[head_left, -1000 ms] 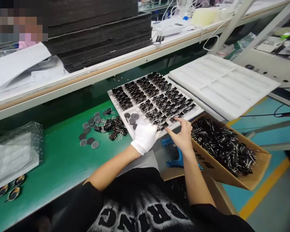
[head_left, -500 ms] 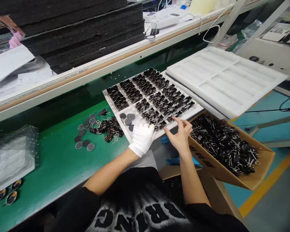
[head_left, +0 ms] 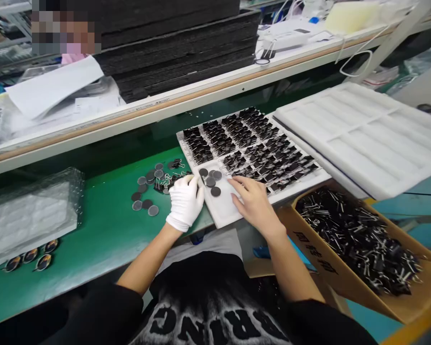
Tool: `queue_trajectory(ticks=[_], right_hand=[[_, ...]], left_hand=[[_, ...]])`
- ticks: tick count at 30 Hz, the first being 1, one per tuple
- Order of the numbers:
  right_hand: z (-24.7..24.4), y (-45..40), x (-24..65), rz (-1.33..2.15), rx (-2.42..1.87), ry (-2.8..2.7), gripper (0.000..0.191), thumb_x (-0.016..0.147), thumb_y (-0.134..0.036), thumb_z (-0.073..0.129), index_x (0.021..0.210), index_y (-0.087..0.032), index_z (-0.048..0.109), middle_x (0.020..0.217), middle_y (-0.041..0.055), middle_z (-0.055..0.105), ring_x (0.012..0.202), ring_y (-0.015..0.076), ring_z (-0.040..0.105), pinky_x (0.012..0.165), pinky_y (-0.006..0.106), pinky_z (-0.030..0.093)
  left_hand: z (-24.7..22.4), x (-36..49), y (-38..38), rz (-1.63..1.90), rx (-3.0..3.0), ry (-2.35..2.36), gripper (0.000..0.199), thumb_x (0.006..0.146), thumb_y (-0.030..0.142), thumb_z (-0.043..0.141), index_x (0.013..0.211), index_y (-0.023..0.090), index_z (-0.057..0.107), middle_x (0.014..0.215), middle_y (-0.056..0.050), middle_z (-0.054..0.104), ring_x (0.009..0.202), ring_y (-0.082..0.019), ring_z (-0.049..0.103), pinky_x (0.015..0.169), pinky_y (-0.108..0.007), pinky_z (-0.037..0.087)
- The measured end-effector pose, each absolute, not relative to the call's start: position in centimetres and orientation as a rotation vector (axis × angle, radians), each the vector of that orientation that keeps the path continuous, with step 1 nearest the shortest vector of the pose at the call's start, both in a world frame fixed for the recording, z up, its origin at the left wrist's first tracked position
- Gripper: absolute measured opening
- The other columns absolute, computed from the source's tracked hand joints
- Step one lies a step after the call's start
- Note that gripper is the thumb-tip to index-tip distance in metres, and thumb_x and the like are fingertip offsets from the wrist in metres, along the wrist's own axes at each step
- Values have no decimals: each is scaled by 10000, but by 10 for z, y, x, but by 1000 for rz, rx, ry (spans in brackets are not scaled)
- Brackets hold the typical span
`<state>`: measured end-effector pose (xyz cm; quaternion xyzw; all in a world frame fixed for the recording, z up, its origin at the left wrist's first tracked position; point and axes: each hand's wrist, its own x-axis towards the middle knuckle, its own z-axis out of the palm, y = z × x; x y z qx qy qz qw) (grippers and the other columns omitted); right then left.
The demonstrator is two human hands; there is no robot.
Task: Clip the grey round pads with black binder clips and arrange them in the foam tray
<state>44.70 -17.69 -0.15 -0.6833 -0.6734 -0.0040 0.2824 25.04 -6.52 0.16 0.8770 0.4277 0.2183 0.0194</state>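
My left hand (head_left: 186, 203), in a white glove, is at the left edge of a white tray (head_left: 222, 216), over a pile of black binder clips (head_left: 168, 182). Its fingers are bent together; what they hold, if anything, is hidden. My bare right hand (head_left: 255, 203) hovers above the tray's front compartment, thumb and index finger apart, fingertips close to a row of binder clips (head_left: 237, 163). Rows of clips fill the tray's other compartments. Several dark round discs (head_left: 210, 181) lie in the front left compartment, and more loose discs (head_left: 137, 205) lie on the green table.
A cardboard box (head_left: 345, 280) full of binder clips stands at the right. Beyond the filled tray lies another white tray (head_left: 366, 129). Clear plastic trays (head_left: 32, 211) and several round dark lenses (head_left: 43, 261) are at the left. Black foam sheets (head_left: 179, 52) are stacked on the shelf.
My left hand has moved left from the tray to the loose clips. My right hand has shifted left, over the front compartment. The camera view has turned left.
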Motion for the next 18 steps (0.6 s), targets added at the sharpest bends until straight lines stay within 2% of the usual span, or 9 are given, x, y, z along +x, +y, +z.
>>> queue_trajectory(ticks=[3, 6, 8, 10, 12, 15, 18], right_hand=[[-1, -117, 430, 216, -1754, -2065, 620, 910, -151, 537, 1521, -154, 438, 1524, 192, 471, 1401, 332, 445, 1135, 467, 389], [-10, -73, 419, 379, -1835, -2202, 734, 845, -264, 683, 1528, -163, 435, 1581, 196, 415, 1417, 370, 430, 1125, 494, 393], [-17, -63, 414, 376, -1868, -2211, 601, 924, -285, 594, 1503, -181, 469, 1541, 177, 469, 1360, 349, 492, 1101, 491, 401], [-23, -66, 411, 302, -1896, -2166, 462, 1006, -242, 421, 1452, -167, 514, 1445, 172, 548, 1296, 327, 533, 1083, 480, 396], [-27, -78, 407, 230, -1947, -2106, 414, 1026, -218, 338, 1362, -134, 565, 1322, 186, 608, 1230, 335, 552, 1049, 484, 394], [-29, -102, 405, 168, -2006, -2061, 333, 1012, -217, 369, 1234, -130, 601, 1196, 189, 645, 1125, 354, 571, 973, 493, 408], [-31, -126, 409, 160, -1953, -2080, 285, 1014, -230, 403, 1224, -163, 584, 1156, 156, 666, 1076, 333, 587, 924, 463, 430]], left_hand=[[3, 234, -57, 742, 2692, 1363, 404, 989, 357, 511, 1320, 161, 634, 1357, -149, 639, 1224, -314, 577, 1038, -449, 448], [5, 220, -59, 792, 2661, 1337, 410, 992, 374, 522, 1331, 170, 629, 1376, -147, 632, 1266, -306, 570, 1074, -449, 446], [4, 205, -64, 842, 2631, 1327, 408, 994, 384, 531, 1325, 168, 632, 1365, -151, 637, 1267, -298, 575, 1072, -444, 457], [1, 189, -70, 870, 2591, 1330, 387, 996, 380, 537, 1307, 173, 640, 1351, -151, 644, 1262, -288, 583, 1066, -439, 469], [-3, 172, -75, 875, 2544, 1352, 357, 994, 368, 544, 1285, 189, 648, 1344, -146, 649, 1259, -282, 590, 1065, -442, 475], [-8, 151, -83, 865, 2496, 1370, 331, 989, 350, 556, 1269, 200, 650, 1335, -140, 654, 1243, -278, 603, 1060, -449, 484], [-12, 137, -92, 854, 2468, 1347, 320, 992, 334, 558, 1270, 203, 642, 1318, -134, 661, 1222, -267, 614, 1044, -450, 496]])
